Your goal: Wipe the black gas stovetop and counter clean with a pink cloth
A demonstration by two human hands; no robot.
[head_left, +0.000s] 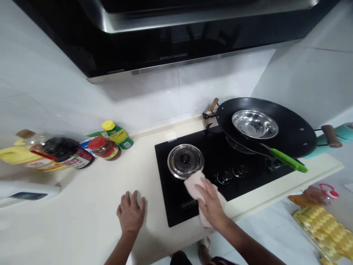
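A pale pink cloth (194,184) lies under my right hand (211,204), whose fingers press it against the black glass gas stove (176,209). The cloth's upper end touches the near edge of the left burner (185,160), and its lower end hangs over the stove's front edge. My left hand (131,211) rests on the cream countertop (110,191), left of the stove, with its fingers apart and nothing in it. Just right of the cloth are the stove's control knobs (227,175).
A black wok (289,129) holding a steel bowl (255,124) and a green-handled utensil (288,159) covers the right burner. Several bottles and a red-lidded jar (104,148) stand at the back left. Overhead is a black range hood (165,48). Egg trays (325,228) lie lower right.
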